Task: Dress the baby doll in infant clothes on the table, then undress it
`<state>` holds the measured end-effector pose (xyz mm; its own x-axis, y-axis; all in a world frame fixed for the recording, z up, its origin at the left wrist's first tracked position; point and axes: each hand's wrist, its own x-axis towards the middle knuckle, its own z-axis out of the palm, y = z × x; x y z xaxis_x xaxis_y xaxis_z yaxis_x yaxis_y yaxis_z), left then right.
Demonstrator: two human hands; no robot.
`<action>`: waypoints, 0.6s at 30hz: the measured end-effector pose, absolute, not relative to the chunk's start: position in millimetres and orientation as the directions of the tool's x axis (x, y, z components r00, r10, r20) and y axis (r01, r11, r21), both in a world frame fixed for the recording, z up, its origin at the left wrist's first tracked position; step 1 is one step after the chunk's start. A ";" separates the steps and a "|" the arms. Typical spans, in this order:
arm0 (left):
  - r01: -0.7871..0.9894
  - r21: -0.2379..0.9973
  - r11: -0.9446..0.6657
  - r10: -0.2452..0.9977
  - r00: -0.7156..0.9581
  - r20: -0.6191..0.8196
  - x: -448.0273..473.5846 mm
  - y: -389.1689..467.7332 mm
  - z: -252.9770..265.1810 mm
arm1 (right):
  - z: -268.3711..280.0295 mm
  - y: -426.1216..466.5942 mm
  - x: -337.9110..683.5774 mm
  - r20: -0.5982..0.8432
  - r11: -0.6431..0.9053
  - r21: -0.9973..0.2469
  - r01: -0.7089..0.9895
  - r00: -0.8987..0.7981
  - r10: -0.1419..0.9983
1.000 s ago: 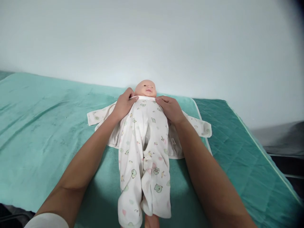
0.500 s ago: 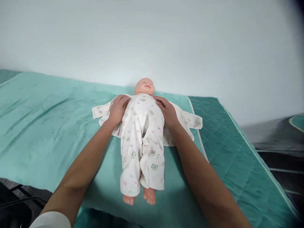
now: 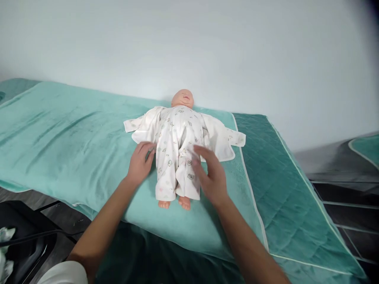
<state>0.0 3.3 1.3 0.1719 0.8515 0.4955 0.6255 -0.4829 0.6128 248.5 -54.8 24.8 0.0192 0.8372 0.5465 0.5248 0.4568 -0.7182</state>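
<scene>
Two bare hands — left point(image 3: 140, 161) and right point(image 3: 212, 175) — hang apart with loosely curled fingers, gripping nothing, though contact with the cloth is unclear. Between and beyond them, a pinkish plastic baby doll point(image 3: 182, 99) lies face up under white, animal-print cotton trousers point(image 3: 170, 152) reaching its chest, feet showing at the cuffs; whether its legs are inside is hidden. A matching white jacket point(image 3: 217, 136) spreads beyond both hands, sleeves outstretched, not fastened across the front.

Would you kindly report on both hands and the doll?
Left hand open beside the trousers, right hand open at their other side, contact unclear. Doll face-up, trousers on, jacket spread either side. Nothing seen blocking.
</scene>
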 end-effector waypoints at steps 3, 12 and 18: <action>0.500 0.741 -0.449 0.892 0.192 0.410 -4.6 -59.2 -0.4 | 33.1 -102.6 228.5 0.505 0.554 -0.600 0.578 -0.264 0.822; 0.347 0.887 -0.304 0.944 0.238 0.230 6.7 -125.5 -2.3 | 24.0 -128.4 196.8 0.429 0.504 -0.312 0.805 -0.354 0.831; 0.367 0.885 -0.288 0.955 0.181 0.236 20.8 -127.9 8.8 | 36.0 -128.9 194.2 0.521 0.554 -0.410 0.725 -0.312 0.794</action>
